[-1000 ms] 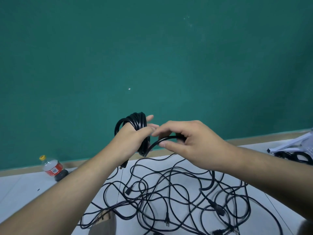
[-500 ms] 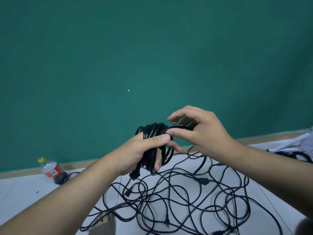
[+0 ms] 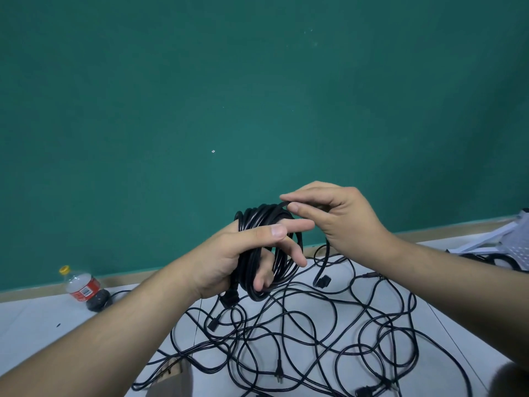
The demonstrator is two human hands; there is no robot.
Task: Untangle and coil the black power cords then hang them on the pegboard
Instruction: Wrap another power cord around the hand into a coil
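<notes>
Coil is held upright in the left hand, clear of the floor and above the tangle. The loops are clamped by the thumb laid across the front, and the lower fingers are curled in through the loop opening. The index finger is stuck out straight, probably so the top of the bundle is left open for the next turn. The cord is pinched between thumb and forefinger of the right hand just at the coil's top, the other fingers loosely curled behind. The short free end hangs from that pinch down to a connector, so the last turn is judged nearly laid and this cord close to fully wound. The pinch point is set tight to the bundle, likely for tension control so the loops are not sprung. The rest of the cords lie tangled on the floor below, with plugs scattered through them, so most of the task is judged outstanding. A white perforated panel, possibly the pegboard, is seen at far right, with nothing visibly hung on it. A bottle stands by the wall, well apart.
</notes>
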